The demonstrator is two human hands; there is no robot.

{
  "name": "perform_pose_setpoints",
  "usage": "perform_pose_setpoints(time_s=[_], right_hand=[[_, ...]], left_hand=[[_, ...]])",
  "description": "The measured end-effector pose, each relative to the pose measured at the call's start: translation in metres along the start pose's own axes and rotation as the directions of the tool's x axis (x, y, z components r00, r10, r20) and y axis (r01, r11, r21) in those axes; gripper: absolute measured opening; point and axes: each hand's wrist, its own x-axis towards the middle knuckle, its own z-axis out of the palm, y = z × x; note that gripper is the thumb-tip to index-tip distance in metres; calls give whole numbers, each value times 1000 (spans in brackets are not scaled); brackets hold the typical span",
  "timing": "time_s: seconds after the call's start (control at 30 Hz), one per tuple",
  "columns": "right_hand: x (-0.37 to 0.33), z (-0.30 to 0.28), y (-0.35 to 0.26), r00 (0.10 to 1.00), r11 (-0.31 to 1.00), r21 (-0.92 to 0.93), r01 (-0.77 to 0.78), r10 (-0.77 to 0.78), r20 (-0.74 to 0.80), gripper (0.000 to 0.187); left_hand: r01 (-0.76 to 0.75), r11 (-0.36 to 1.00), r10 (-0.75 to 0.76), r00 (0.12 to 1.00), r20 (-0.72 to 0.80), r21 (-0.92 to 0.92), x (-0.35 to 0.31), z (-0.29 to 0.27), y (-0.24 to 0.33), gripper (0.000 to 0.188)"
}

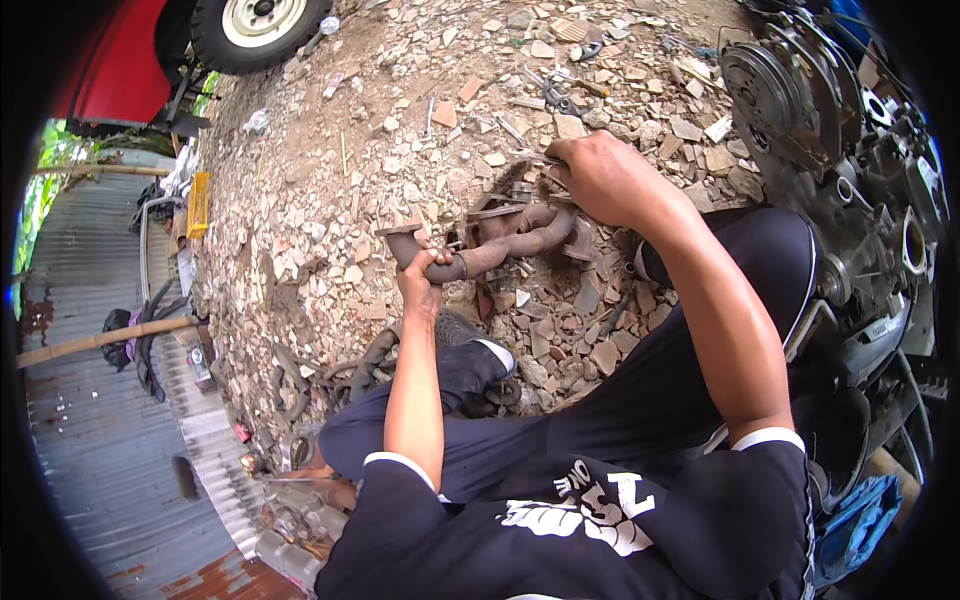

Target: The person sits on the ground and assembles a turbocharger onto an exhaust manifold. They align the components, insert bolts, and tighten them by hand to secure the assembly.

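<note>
A rusty exhaust manifold (490, 255) with curved pipes and flanges lies across the stony ground in front of my shins. My left hand (425, 268) is wrapped round its left pipe, just below an end flange (402, 230). At the far right end of the manifold, my right hand (605, 180) is closed with its fingers curled down. A thin metal edge (540, 158) shows by its thumb, but what it grips is mostly hidden. Between the hands a small metal fitting (522, 190) stands up from the manifold's upper side.
Several tools (555, 95) lie on the rubble beyond my hands. Engine parts (860, 200) crowd the right side. A wheel (262, 20) and red bodywork (115, 65) stand at the far left, with corrugated metal sheets (110, 430) nearer. Old pipes (370, 365) lie by my left foot.
</note>
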Motion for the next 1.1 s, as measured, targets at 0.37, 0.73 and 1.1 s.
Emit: perform_pose_setpoints(time_s=[0.37,0.73,1.1], right_hand=[[-13,38,0,984,995,-76,60,-46,173,25],[-4,49,-12,972,993,-118,-18,45,230,26],[-16,58,-18,951,994,-103,-28,59,305,26]], left_hand=[[-157,950,168,986,-20,269,-64,17,-24,20],[-194,854,379,868,-321,483,-122,33,-74,26],[-293,742,484,857,-178,603,-134,33,-83,28]])
